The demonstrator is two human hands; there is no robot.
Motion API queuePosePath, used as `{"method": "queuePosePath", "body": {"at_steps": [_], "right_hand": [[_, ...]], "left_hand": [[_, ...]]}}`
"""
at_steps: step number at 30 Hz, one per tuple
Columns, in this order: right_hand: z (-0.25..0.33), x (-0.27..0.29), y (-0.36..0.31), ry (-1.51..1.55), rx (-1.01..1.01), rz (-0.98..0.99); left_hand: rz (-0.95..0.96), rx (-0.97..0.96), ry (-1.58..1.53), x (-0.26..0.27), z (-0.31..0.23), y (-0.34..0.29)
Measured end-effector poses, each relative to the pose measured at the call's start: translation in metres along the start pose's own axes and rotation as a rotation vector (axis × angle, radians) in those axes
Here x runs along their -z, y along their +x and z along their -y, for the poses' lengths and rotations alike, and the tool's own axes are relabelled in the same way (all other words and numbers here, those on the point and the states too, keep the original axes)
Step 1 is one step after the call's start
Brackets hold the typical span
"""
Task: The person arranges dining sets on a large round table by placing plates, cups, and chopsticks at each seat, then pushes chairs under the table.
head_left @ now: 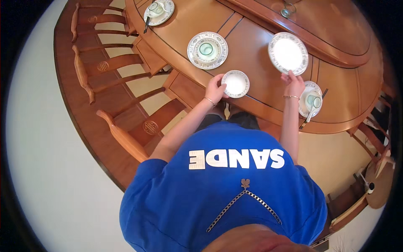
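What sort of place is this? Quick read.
Probably a dining room; home or restaurant, can't tell. It shows in the big wooden table with a curved edge, the matching wooden chairs along it, and the patterned plates and small glass cups.

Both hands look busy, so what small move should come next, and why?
I'd probably set the plate down flat on the table: the right hand grips only its near rim, and the left hand is occupied with a bowl.

Both hands [215, 87] [295, 85] outstretched, well apart
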State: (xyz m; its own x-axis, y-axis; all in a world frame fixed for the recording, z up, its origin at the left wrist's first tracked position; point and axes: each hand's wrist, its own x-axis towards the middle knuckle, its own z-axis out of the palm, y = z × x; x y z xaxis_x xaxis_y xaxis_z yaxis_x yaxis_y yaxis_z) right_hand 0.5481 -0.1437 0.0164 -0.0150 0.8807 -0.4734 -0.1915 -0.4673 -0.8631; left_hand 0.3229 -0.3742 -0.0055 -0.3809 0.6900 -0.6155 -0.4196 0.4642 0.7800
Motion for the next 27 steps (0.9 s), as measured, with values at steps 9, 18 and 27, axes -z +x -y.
{"method": "queuePosePath", "body": {"at_steps": [9, 18, 27], "right_hand": [[-0.019, -0.022, -0.012, -0.162, -0.081, 0.219], [-0.026, -0.066, 0.004, -0.31, -0.13, 0.406], [-0.028, -0.102, 0.019, -0.482, -0.156, 0.51]], "left_hand": [[0.076, 0.055, 0.146, -0.007, 0.01, 0.02], [-0.691, -0.233, 0.458, 0.054, -0.026, 0.045], [-0.439, -0.072, -0.148, 0.073, -0.044, 0.093]]}}
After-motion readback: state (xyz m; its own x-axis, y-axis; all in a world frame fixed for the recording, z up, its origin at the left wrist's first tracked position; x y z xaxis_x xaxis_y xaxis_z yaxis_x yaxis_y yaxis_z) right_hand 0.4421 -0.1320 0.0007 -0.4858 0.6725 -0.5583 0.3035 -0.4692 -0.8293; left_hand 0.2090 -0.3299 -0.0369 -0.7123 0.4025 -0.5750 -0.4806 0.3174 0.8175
